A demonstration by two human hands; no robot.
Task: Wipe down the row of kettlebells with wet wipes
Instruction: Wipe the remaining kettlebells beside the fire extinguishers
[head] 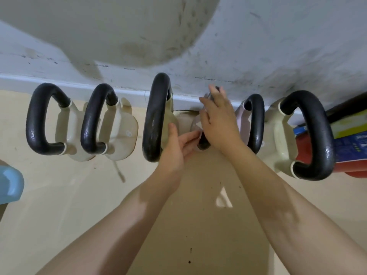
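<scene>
Nearest are the person's two bare forearms, reaching out over a pale beige floor [59, 195] speckled with dark spots. At the far left edge sits a light blue object [10, 185], only partly in view.

The left hand [176, 147] has its fingers stretched out fairly straight, the tips touching the near side of a kettlebell [202, 143] in the middle of the row. The right hand [216, 120] lies over that kettlebell's black handle, fingers bent down around it with a translucent wet wipe [195, 124] pressed between palm and handle; the wipe shows only as a pale crumpled edge beside the hand. Most of this kettlebell is hidden under the hands.

The row stands along the foot of the wall. Just left of the hands is a tall black handle [155, 118] on a cream body; further left are two more cream kettlebells [47, 120] and [99, 120], close together. To the right stand a pinkish kettlebell [255, 122] and a large cream one [309, 135]. Beyond that one, at the right edge, a red object [357, 169] and blue and yellow packaging [349, 139] lean by the wall.

Behind everything rises a scuffed white wall [278, 46] with a white skirting board [29, 80].
</scene>
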